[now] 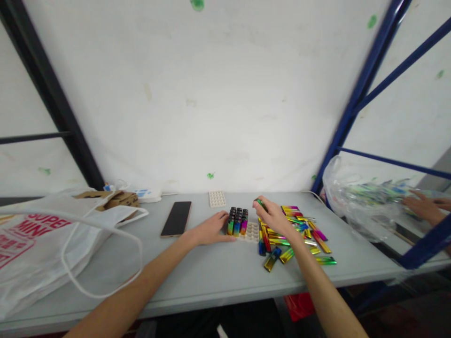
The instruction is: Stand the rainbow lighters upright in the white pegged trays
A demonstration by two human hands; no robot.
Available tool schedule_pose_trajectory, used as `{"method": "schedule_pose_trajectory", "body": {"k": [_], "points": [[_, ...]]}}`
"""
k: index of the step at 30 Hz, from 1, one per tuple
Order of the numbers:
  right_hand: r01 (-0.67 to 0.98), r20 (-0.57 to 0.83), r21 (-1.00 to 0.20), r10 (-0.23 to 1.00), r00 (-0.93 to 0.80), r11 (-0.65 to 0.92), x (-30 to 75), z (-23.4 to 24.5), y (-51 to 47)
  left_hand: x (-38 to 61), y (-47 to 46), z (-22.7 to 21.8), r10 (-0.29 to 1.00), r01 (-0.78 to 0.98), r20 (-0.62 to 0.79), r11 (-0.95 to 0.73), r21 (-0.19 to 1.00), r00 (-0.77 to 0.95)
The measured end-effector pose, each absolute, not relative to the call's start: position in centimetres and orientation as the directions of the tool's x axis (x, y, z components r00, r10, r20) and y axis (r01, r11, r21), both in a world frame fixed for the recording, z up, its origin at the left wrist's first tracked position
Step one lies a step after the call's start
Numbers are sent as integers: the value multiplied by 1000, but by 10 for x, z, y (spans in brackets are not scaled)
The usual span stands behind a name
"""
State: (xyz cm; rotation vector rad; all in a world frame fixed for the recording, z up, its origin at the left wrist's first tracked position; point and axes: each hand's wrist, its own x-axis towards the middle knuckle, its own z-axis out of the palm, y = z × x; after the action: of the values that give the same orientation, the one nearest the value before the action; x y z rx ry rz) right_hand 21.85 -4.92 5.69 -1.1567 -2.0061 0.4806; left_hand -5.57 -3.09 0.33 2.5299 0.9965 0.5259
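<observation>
Several lighters (pixel 237 222) with black tops and shiny multicoloured bodies stand upright in the left part of a pale tray (pixel 252 232); round hollows show in its right part. My left hand (pixel 210 229) grips the tray's left end, thumb along the near side and fingers towards the far side. Just above the tray's right end, my right hand (pixel 272 215) is closed round a lighter (pixel 260 203) with a green part showing; the rest of it is hidden by the fingers. A loose heap of shiny lighters (pixel 289 240) lies under and beside my right hand.
A second pale tray (pixel 217 199) lies by the wall. To the left are a phone (pixel 176 218), a white plastic bag (pixel 52 239) and cardboard (pixel 123 199). Blue shelf posts (pixel 355 103) rise at right, near a clear bag (pixel 352 202) and another person's hands (pixel 424 206).
</observation>
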Motion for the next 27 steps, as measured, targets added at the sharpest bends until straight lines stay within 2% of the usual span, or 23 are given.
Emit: {"method": "schedule_pose_trajectory", "body": {"k": [3,6,8,13,22,27], "points": [[574,369,-576,812,-453,582,221,76,-62,-55,-32,4,709,570,196,-675,468,678],[605,400,-454,756,-518,655,223,89,-73,-55,-33,5,713,564,198,-668,486,673],[623,361,-424,754,-550,657,222,92,-78,-55,-33,5,714,560,195,-663,497,672],[599,184,-505,756,-629,621,220,90,-80,-55,-32,5,706,555,204,-674,487,678],[632,117,-506,773,-624,587,205,75,-74,-55,-32,4,710,563,200,-671,482,675],[659,133,-497,800,-585,564,199,78,-80,-55,-33,6,712,562,200,-668,487,673]]}}
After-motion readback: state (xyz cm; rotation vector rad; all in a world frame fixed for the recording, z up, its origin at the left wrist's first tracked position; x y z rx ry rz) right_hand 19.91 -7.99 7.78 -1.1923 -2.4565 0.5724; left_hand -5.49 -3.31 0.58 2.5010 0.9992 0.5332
